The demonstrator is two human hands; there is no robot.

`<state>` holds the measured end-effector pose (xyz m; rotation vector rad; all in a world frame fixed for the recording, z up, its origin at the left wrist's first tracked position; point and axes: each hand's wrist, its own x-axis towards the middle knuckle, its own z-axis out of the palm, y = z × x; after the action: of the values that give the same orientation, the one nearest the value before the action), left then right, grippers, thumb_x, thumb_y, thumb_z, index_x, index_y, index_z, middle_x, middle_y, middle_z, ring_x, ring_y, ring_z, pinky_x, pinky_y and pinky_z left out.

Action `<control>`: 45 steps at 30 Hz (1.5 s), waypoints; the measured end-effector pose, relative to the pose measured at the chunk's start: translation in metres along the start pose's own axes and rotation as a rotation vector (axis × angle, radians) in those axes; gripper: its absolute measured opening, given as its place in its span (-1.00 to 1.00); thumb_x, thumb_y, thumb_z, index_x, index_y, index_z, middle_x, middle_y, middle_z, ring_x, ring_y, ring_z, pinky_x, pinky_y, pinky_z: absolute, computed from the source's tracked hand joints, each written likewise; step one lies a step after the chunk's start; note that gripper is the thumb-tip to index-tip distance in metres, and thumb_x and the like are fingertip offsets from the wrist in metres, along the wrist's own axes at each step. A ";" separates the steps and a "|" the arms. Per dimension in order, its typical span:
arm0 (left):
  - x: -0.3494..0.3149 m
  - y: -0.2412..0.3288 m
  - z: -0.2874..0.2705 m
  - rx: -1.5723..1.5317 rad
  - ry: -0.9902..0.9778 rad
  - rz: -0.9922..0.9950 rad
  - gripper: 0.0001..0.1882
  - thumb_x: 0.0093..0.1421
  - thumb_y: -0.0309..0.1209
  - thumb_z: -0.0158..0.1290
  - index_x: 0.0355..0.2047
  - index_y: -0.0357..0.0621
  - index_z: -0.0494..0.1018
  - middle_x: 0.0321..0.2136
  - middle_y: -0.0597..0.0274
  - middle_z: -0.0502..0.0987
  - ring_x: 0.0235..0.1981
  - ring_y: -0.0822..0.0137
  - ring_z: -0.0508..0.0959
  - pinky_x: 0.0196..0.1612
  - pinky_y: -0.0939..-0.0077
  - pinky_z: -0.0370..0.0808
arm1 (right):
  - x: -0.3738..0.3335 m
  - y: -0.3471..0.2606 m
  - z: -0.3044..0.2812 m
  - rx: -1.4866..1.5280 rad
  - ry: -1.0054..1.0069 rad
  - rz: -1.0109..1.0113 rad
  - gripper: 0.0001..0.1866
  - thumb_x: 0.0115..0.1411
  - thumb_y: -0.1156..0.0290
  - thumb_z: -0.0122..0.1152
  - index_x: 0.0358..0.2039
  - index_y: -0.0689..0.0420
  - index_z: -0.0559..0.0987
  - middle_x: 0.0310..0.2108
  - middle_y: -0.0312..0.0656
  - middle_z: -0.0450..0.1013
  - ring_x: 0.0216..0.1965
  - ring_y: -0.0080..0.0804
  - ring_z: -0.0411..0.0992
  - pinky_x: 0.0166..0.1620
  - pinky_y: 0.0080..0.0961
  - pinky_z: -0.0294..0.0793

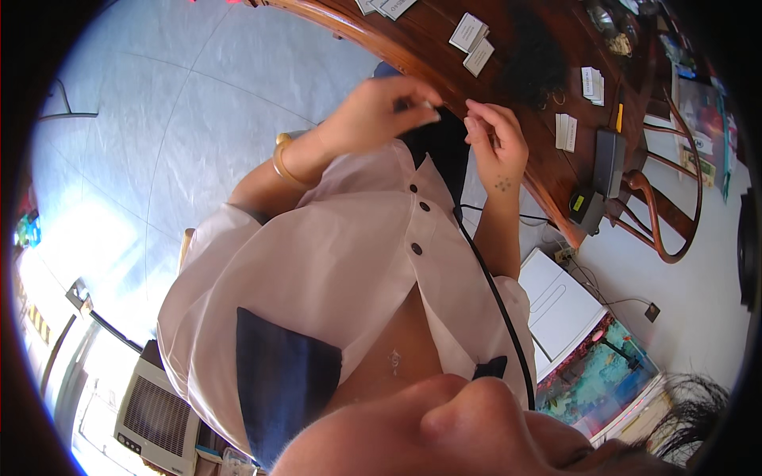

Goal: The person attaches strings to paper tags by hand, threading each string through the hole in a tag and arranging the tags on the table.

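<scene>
In front of my body my left hand (389, 115) is raised above the table's near edge, a pale bangle (283, 161) round its wrist. Its thumb and forefinger curve together in a pinch, blurred at the tips; anything between them is too small to make out. A short gap to the right, my right hand (498, 141) faces it, fingers bent and the tips drawn toward the thumb. What it pinches, if anything, does not show. Beyond both hands, a tangled black heap of strands (533, 55) lies on the dark wooden table (429, 44).
Stacks of small white printed cards (468, 33) sit around the black heap, with more cards (565, 132) at the right. A dark grey box (609, 163) and a small black device (586, 208) rest near the table's right edge, by a wooden chair (659, 226). A black cable (500, 309) runs down my front.
</scene>
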<state>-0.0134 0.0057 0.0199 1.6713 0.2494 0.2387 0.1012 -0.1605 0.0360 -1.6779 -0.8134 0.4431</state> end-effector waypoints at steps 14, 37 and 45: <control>0.047 0.031 -0.041 0.582 0.361 0.511 -0.64 -0.07 -0.44 0.16 -0.20 -0.18 0.42 -0.10 0.01 0.40 -0.08 0.06 0.38 0.00 0.27 0.30 | 0.079 0.000 -0.017 -1.113 0.073 -0.470 -0.41 -0.19 0.02 0.35 -0.13 0.00 0.47 -0.26 -0.28 0.48 -0.12 -0.37 0.37 0.09 -0.03 0.03; 0.006 -0.010 0.021 -0.926 -0.289 -0.332 -0.67 0.26 -0.35 -0.13 -0.07 -0.36 0.32 -0.19 0.03 0.47 -0.15 0.19 0.51 -0.09 0.37 0.48 | 0.011 -0.011 -0.044 -0.727 0.215 -0.383 -0.62 -0.13 0.28 0.37 -0.26 0.10 0.54 -0.24 -0.21 0.49 -0.25 -0.26 0.45 -0.15 -0.41 0.39; 0.004 -0.006 0.026 -0.687 -0.184 -0.274 -0.72 0.29 -0.38 -0.20 -0.17 -0.38 0.36 -0.29 0.01 0.52 -0.24 0.21 0.55 -0.14 0.42 0.51 | 0.011 0.016 -0.130 -1.044 0.537 0.226 -0.58 -0.08 0.02 0.27 -0.31 0.07 0.59 -0.38 -0.19 0.47 -0.43 -0.34 0.46 -0.31 -0.44 0.41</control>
<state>-0.0020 -0.0169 0.0106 0.9567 0.2223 -0.0403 0.2001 -0.2438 0.0573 -2.6948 -0.4451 -0.3772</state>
